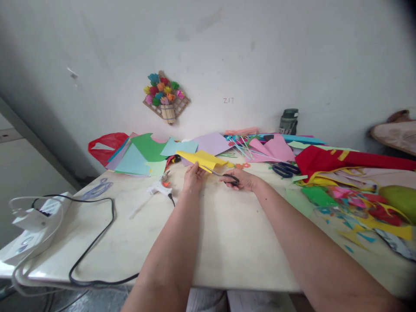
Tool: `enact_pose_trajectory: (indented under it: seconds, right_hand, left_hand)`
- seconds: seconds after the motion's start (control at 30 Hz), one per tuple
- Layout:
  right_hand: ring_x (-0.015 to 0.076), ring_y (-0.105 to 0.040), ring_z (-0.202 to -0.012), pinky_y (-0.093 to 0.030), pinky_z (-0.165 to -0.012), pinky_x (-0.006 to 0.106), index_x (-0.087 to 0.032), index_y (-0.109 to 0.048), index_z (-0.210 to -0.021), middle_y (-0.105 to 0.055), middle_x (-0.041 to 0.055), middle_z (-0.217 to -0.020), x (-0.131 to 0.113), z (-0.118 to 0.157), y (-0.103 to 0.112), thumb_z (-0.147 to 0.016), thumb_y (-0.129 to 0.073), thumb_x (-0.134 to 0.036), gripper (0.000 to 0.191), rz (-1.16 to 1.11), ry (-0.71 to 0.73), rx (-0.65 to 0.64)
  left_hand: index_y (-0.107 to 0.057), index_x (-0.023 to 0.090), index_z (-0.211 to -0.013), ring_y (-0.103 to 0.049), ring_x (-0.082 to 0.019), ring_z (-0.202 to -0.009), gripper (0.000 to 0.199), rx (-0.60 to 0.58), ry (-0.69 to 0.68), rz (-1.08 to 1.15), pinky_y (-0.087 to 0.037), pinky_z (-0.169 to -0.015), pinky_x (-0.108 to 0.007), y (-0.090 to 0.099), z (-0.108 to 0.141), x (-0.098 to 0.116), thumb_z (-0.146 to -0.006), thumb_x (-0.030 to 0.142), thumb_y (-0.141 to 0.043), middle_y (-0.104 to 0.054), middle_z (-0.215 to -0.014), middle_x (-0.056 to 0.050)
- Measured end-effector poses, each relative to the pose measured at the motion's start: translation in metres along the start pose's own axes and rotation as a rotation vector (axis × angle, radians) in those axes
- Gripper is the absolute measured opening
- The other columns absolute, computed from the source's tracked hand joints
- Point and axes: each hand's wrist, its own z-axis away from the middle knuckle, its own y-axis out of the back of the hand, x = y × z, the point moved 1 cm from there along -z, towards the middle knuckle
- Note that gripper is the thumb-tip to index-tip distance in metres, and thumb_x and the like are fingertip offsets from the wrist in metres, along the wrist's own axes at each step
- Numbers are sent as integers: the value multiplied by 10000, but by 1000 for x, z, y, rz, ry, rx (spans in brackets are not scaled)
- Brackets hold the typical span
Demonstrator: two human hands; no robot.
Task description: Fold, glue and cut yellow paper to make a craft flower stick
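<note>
A yellow sheet (pixel 203 158) is raised over the middle of the table, its near edge pinched by my left hand (pixel 194 175). My right hand (pixel 238 179) is closed around the black handles of a pair of scissors (pixel 231 177). The scissor blades point left and reach the sheet's lower edge, close to my left fingertips. Just behind and right of the sheet lie small orange and yellow paper flowers (pixel 239 166).
A white glue gun (pixel 159 188), cables and a power strip (pixel 39 229) are at left. Coloured sheets (pixel 147 147) line the back. Blue-handled scissors (pixel 285 169), red cloth (pixel 351 159) and paper scraps (pixel 367 225) lie at right. A bottle (pixel 289 121) stands near the wall.
</note>
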Motion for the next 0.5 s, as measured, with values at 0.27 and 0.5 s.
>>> enact_pose_trajectory:
  seconds: [0.27,0.5]
  right_hand:
    - [6,-348,-292,-173,-277,131,-126,-537,-737,-486,-54,-472,3,-2,1,-712,-580,-375,254,-4,8,-6]
    - [8,-343,-293,-166,-284,143,-136,-515,-704,-484,-55,-476,8,-7,5,-684,-607,-410,290,-2,6,-15]
  left_hand:
    - [-596,119,-837,-635,-143,-678,94,16,11,20,-514,-699,-273,-1,1,1,-763,133,-540,-662,-754,-65]
    - [-584,112,-847,-634,-145,-681,96,15,6,22,-513,-685,-273,0,0,0,-775,128,-524,-656,-762,-65]
